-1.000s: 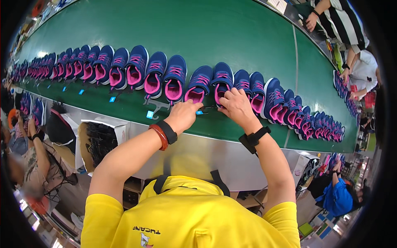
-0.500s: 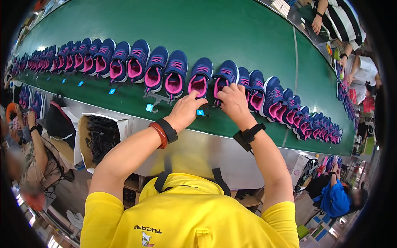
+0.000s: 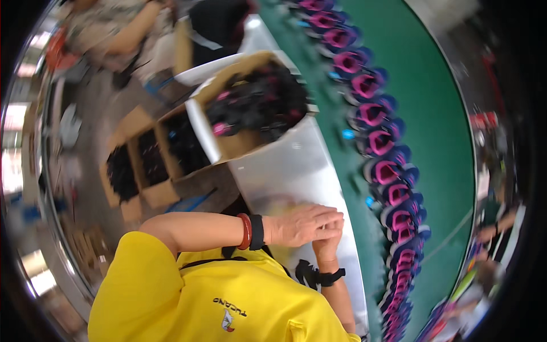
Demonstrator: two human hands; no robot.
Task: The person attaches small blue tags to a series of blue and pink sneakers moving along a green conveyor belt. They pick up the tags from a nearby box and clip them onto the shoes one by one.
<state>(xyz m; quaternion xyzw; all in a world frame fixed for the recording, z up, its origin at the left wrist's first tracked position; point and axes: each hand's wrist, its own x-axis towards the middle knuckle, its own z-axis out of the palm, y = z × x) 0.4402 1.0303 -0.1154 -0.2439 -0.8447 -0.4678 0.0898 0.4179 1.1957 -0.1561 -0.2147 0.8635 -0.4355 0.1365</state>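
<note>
My left hand (image 3: 296, 227) is stretched out above the metal ledge, its fingers lying across my right hand. Only the back and wrist side of my right hand (image 3: 327, 248) show; the left hand covers its fingers. Nothing can be made out between the two hands, and motion smears the picture. To the right of them a row of navy sneakers with pink linings (image 3: 380, 142) runs along the green conveyor belt (image 3: 436, 114). Small blue tags (image 3: 348, 134) lie beside some shoes. Neither hand touches a shoe.
An open carton (image 3: 203, 132) of tangled black pieces with bits of pink stands on the metal ledge (image 3: 285, 165), left of the belt. Lower cartons (image 3: 128, 134) with dark contents sit beyond it. A person (image 3: 108, 31) is at the upper left; others (image 3: 464, 308) are across the belt.
Both hands have left the sneakers and the tag on the belt and come together over the ledge. The view has swung left, bringing the cartons nearer the middle.
</note>
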